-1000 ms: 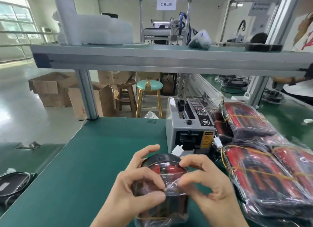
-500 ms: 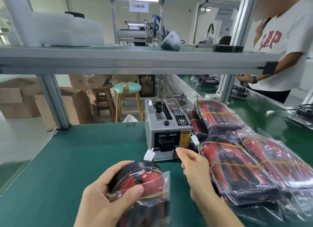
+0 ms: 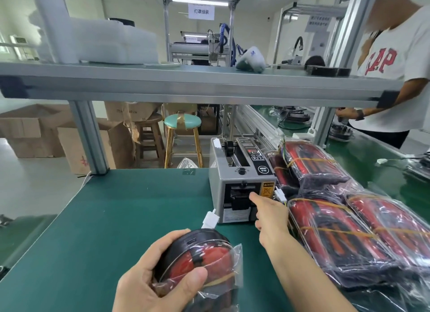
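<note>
Fingers: left hand (image 3: 158, 281) curled round bagged lamp (image 3: 204, 255), right hand (image 3: 272, 218) outstretched at tape dispenser (image 3: 242, 169) | green bench mat (image 3: 116, 218) under shelf (image 3: 186, 83)

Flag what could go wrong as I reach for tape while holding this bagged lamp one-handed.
1. The right hand has a fingertip at the outlet of the tape dispenser, beside its warning label: it could get nicked.
2. Only the left hand grips the bagged lamp, and the bag mouth looks unsealed: the lamp may slide out.
</note>
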### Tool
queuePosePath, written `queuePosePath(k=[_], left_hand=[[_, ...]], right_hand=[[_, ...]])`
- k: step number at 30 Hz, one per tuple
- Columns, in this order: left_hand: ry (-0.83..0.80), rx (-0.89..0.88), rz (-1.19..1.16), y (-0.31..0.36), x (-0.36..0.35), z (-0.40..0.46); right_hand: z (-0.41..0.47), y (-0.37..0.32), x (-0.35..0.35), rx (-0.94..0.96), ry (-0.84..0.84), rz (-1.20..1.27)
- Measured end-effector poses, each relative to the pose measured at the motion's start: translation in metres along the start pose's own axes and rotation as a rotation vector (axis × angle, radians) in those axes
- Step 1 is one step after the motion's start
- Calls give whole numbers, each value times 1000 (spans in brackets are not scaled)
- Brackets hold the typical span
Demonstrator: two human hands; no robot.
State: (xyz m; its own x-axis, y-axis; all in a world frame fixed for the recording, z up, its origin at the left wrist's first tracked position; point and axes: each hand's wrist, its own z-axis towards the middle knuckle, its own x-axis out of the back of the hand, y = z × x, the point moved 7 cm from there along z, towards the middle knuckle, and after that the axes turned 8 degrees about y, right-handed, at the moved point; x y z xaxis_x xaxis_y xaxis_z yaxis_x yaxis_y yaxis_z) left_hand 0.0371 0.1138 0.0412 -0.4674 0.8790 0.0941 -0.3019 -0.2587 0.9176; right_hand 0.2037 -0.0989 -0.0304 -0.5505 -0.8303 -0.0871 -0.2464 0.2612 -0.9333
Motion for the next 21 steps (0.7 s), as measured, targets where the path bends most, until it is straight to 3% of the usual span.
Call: queuePosePath(k=[11, 16, 18, 21], left_hand=[[-11, 29, -83, 1, -2, 2], [-21, 36, -96, -2, -3, -1], [-16, 39, -105, -4, -3, -2], [4, 24, -106, -5, -4, -4]], right_hand=[[7, -1, -17, -144, 0, -62], [6, 2, -16, -132, 99, -4], [-3, 1, -14, -160, 42, 74], [-35, -15, -9, -131, -218, 124]])
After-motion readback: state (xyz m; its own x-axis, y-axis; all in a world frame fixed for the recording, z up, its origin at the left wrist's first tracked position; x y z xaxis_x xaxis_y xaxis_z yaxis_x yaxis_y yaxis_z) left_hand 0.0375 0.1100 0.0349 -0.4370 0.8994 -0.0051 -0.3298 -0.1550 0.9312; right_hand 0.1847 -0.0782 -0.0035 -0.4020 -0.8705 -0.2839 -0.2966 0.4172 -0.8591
